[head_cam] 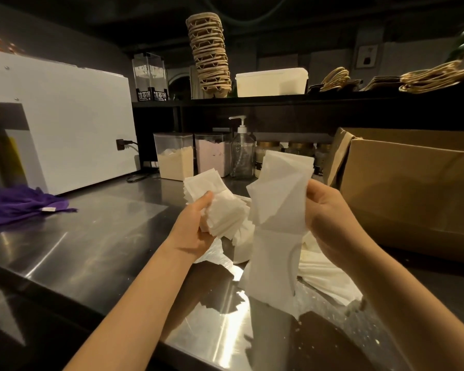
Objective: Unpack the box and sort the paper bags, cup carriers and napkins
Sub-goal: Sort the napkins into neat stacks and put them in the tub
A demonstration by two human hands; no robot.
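While the left hand (196, 226) grips a thick wad of napkins (220, 207), fingers curled round it, the right hand (327, 218) pinches the edge of a long folded strip (276, 215) that hangs down to the counter (91, 236), where a loose pile (324, 269) lies fanned on clear wrap (217, 253) just left of the box (413, 188). Up on the shelf (279, 101) the carriers (210, 52) stand in a tall leaning stack beside a white tub (271, 83), with the bags (381, 81) lying flat farther right; a purple cloth (19, 204) lies at the counter's left
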